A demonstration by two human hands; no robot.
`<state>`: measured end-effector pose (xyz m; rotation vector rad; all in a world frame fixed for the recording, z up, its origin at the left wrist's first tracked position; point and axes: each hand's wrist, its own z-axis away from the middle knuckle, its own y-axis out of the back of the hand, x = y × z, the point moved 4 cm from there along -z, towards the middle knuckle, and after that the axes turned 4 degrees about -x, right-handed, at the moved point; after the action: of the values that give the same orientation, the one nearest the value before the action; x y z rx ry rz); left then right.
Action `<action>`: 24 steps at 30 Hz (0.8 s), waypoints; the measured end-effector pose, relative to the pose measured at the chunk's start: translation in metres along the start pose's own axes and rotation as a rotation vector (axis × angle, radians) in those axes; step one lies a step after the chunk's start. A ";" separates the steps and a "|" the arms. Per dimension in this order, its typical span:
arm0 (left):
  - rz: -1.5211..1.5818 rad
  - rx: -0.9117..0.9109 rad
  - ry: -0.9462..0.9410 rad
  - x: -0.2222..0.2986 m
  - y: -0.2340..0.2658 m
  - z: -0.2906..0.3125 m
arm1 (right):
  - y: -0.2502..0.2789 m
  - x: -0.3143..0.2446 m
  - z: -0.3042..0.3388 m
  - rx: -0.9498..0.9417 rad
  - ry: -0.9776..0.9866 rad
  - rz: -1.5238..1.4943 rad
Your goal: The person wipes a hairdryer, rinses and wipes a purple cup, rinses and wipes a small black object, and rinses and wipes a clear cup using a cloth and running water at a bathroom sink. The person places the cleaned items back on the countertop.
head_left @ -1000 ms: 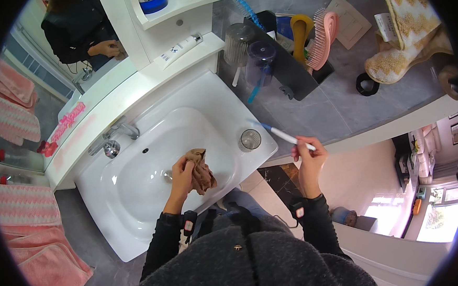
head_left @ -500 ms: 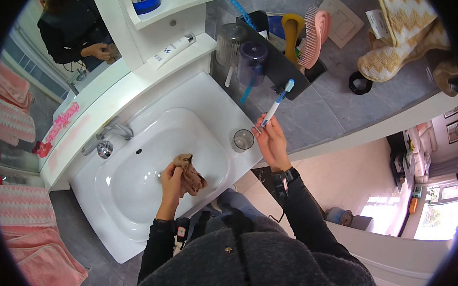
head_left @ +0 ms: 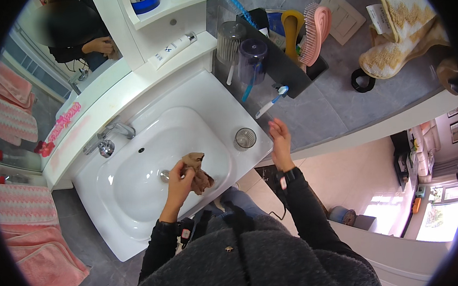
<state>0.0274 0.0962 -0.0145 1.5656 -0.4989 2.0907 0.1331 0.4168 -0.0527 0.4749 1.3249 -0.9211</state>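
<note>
- The tap is set by the back edge of the sink. It is best kept away from while the hands are moved.
- By the left hand, a crumpled brown cloth is pinched between thumb and fingers. It is held over the bowl, near the sink's front edge. A snug pinch should do, as loose folds may drag.
- A clear glass is stood close to the sink's front right corner. It could be knocked by a sleeve, so room should be left around it.
- A blue and white toothbrush is seen at the lower front corner of the black rack. How firmly it is held there cannot be told, so bumps are best avoided.
- The right hand is loosely spread, just below the brush handle. Nothing is seen gripped in it.
</note>
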 end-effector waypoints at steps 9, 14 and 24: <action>-0.458 -0.526 -0.300 0.033 -0.088 -0.027 | -0.019 0.006 0.118 -0.739 -0.136 0.445; -1.153 -0.158 -0.659 0.027 -0.120 -0.090 | 0.013 0.025 0.105 -0.642 -0.296 0.277; -0.892 -0.185 -0.614 0.033 -0.109 -0.097 | 0.007 0.034 0.099 -0.602 -0.448 0.317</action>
<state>0.0061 0.2443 -0.0090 1.8343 -0.1197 0.8783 0.1985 0.3352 -0.0649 -0.0006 1.0074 -0.3060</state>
